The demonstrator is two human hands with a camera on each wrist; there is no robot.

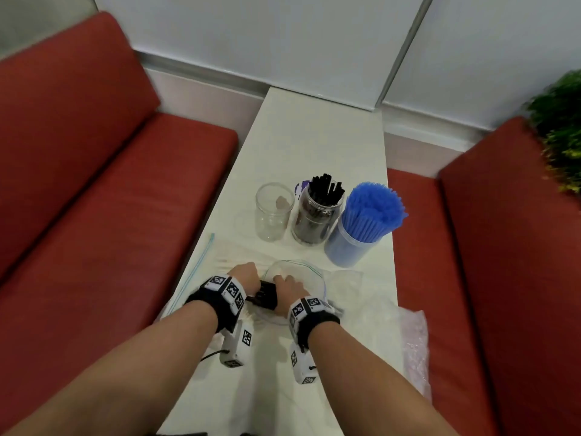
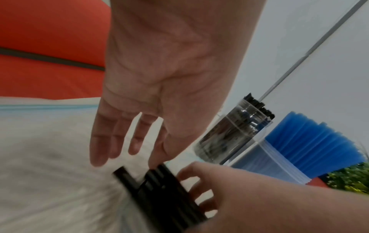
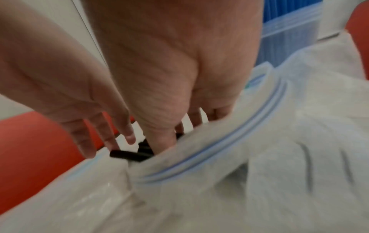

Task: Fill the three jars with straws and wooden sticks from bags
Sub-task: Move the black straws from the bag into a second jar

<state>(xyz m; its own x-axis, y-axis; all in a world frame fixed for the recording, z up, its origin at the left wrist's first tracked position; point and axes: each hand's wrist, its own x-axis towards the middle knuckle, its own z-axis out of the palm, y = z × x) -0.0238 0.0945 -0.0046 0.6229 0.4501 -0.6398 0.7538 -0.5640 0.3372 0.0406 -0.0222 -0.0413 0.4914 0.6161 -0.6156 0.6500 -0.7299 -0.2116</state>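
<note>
Three jars stand mid-table: an empty clear jar (image 1: 274, 212), a jar of black straws (image 1: 318, 212) (image 2: 235, 130) and a tub of blue straws (image 1: 364, 225) (image 2: 311, 145). Nearer me lies an open zip bag (image 1: 316, 280) (image 3: 219, 149). At its mouth, my right hand (image 1: 287, 284) (image 3: 169, 135) curls its fingers round a small bundle of black straws (image 1: 267, 294) (image 2: 159, 189) (image 3: 127, 155). My left hand (image 1: 243, 273) (image 2: 127, 151) hovers beside it with straight, spread fingers, its thumb touching the bundle's end. A second bag of pale wooden sticks (image 1: 220, 258) lies under the left hand.
The narrow white table (image 1: 314, 136) runs between two red benches (image 1: 110, 199) (image 1: 471, 247). Crumpled clear plastic (image 1: 415, 341) hangs over the table's right edge. A green plant (image 1: 562, 130) stands at the far right. A white wall closes off the table's far end.
</note>
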